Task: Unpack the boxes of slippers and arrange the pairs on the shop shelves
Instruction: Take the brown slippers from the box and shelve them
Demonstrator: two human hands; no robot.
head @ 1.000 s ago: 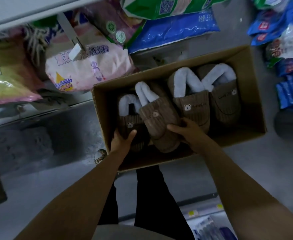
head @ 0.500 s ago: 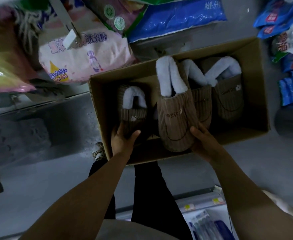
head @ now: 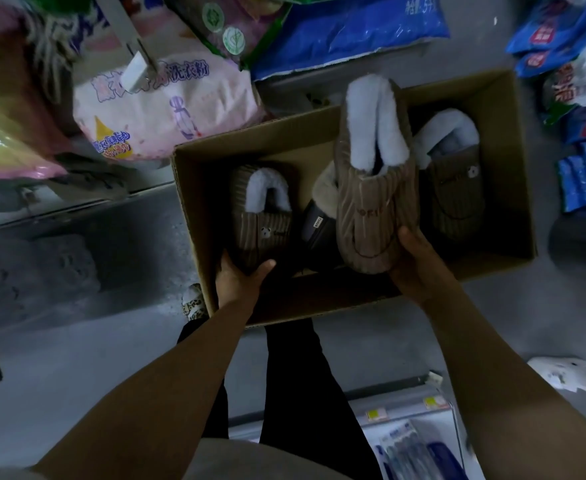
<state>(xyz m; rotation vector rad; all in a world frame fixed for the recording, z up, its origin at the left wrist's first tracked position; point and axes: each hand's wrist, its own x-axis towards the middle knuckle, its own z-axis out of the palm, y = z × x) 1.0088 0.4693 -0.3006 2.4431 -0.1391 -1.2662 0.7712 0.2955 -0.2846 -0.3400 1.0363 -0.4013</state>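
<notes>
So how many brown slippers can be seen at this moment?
3, maybe more hidden. One is raised in the right hand, the raised slipper; the left slipper sits in the cardboard box under the left hand; the right slipper lies at the box's right.

- The scene is dim, with a cool bluish cast overall.
- Glare shines on the glossy bags point(head: 4, 147) at the left edge.
- Deep shadow fills the near end of the cardboard box point(head: 513, 140).
- Wide-angle distortion bends the frame edges; the corners look soft and smeared, fine detail muddy.
</notes>
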